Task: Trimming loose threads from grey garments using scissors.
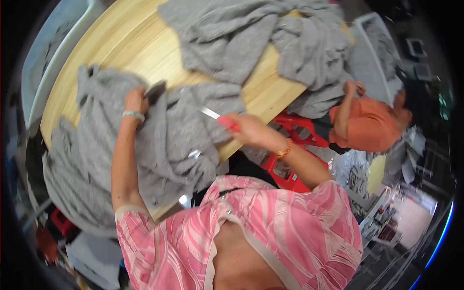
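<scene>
Grey, soft knitted textile (pixel 179 128): lies bunched in loose folds directly under and around my left hand (pixel 137 102), spreading toward my body and out to the left of it. My left hand is closed on it, fingers curled over a fold; a darker flap of the same knit stands up just right of the knuckles. A small, shiny whitish patch (pixel 194 154) shows on the knit, between my hands and nearer my body; its nature cannot be told.

My right hand (pixel 251 129) is closed round a small cutting tool with a red handle and narrow silver blade (pixel 210 113). Blade points leftward and away from me, over the knit; whether its tip touches is unclear.

Beneath: pale, wood-grained table with a curved edge (pixel 159 53), bare beyond my left hand. Past both hands, ahead of the right: heaped grey knit pieces (pixel 227 41).

Farther out: whitish plastic bin (pixel 60 60) well left of my left hand; red plastic stool (pixel 302 133) just beyond my right; past it, a co-worker in an orange top (pixel 369 123), hands together near the heap's edge.
</scene>
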`<state>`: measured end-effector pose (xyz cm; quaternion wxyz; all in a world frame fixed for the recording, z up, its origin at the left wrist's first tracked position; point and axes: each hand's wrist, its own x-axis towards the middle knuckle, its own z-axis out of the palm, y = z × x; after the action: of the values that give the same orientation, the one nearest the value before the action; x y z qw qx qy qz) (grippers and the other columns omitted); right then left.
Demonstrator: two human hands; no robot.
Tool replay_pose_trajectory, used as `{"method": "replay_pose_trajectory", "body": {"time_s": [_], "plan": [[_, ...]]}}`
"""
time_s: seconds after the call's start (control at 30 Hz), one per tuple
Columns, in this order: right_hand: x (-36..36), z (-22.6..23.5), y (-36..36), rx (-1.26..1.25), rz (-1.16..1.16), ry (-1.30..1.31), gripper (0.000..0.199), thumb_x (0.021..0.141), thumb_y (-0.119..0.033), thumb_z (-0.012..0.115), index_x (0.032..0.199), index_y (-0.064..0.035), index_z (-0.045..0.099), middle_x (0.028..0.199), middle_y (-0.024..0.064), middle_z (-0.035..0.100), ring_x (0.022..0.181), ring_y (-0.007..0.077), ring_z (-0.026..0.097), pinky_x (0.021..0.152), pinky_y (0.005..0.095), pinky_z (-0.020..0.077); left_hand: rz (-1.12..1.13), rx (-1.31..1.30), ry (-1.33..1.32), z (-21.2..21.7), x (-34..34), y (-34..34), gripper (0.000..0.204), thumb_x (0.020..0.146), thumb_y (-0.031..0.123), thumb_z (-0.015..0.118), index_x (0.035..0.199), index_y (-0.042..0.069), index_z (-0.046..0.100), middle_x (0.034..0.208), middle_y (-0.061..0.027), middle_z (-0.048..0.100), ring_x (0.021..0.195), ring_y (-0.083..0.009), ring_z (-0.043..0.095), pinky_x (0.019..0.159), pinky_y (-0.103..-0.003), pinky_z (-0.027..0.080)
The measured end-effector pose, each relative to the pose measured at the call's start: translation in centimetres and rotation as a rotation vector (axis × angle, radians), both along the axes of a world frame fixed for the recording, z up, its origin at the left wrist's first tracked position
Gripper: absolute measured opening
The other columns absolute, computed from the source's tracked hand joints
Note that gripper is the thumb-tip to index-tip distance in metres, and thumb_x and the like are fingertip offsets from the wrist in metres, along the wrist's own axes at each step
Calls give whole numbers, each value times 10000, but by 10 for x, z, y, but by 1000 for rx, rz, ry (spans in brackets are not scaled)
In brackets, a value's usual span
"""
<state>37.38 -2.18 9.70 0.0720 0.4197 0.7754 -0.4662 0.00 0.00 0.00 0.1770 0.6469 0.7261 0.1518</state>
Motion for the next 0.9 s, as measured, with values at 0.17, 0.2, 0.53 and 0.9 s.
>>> {"method": "replay_pose_trajectory", "body": {"time_s": [0.17, 0.2, 0.53, 0.9], "plan": [[54, -4, 6, 84, -124, 34, 362, 848, -198, 617, 1182, -84, 538, 901, 234, 617, 873, 427, 589, 738, 413, 482, 23, 32, -416, 109, 40, -89, 384, 631, -72, 495, 984, 10, 620, 919, -157, 606, 901, -354, 577, 838, -365, 463], [46, -8, -2, 85, -117, 48, 357, 850, -195, 616, 1179, -83, 538, 902, 237, 615, 875, 430, 586, 738, 419, 479, 52, -2, -391, 116, 32, -117, 384, 631, -72, 495, 984, 10, 620, 919, -157, 606, 901, -354, 577, 838, -365, 463], [26, -17, 2, 106, 103, 71, 336, 864, -208, 602, 1168, -91, 519, 820, 238, 604, 804, 441, 578, 689, 453, 460, -341, -187, 315, 82, 108, -218, 714, 596, 130, 734, 1269, 146, 497, 946, -127, 518, 998, -315, 494, 962, -470, 323], [38, -11, 4, 150, 123, 73, 337, 868, -216, 601, 1167, -89, 510, 801, 233, 606, 795, 434, 588, 683, 453, 458, -85, 91, 208, 97, 88, -150, 220, 608, 113, 690, 816, 94, 623, 1215, -168, 497, 1241, -367, 383, 1023, -513, 271]]}}
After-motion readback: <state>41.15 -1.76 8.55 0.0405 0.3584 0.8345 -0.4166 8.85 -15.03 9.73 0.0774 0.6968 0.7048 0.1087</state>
